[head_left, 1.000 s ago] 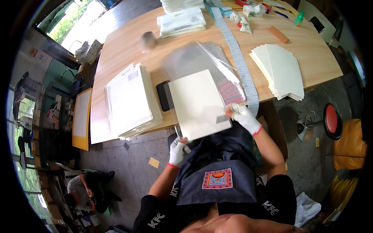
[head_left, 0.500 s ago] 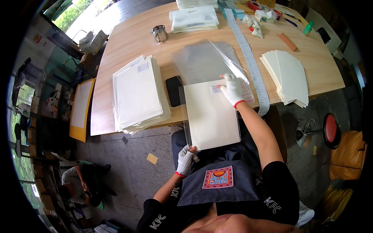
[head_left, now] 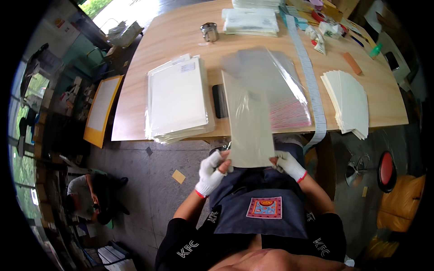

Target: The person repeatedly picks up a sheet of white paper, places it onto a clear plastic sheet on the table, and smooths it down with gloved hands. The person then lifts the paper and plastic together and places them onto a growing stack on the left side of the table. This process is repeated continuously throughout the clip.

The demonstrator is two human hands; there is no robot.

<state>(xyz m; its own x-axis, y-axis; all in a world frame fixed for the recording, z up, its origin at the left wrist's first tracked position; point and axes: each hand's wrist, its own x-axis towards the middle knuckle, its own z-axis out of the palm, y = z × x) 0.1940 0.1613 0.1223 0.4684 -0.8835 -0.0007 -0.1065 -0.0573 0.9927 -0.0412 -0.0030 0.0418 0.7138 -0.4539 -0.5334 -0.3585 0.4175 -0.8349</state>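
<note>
A cream sheet of card in a clear plastic sleeve [head_left: 248, 126] tilts up from my lap against the table edge. Its near left corner is pinched by my left hand [head_left: 210, 173], and its near right corner by my right hand [head_left: 290, 165]; both wear white fingerless gloves with red cuffs. Beyond it lies a fanned pile of clear plastic sleeves [head_left: 257, 63], with pink-red marks along the near right edge. A black phone [head_left: 220, 101] is partly covered by the held sheet. Left of the phone is a stack of sleeved cream sheets [head_left: 174, 97], the top one labelled.
A strip of labels [head_left: 312, 81] runs down the wooden table [head_left: 135, 81] and over its near edge. To the right lie fanned cream cards [head_left: 348, 99] and an orange-brown block [head_left: 351, 63]. A metal mug [head_left: 209, 32] and bagged stacks [head_left: 251, 21] stand farther back. Someone sits [head_left: 92, 194] at lower left.
My right hand has left the sheet's far right corner and now grips its near right corner. The sheet has turned and tilted up. My left hand has moved slightly up. The view has shifted.
</note>
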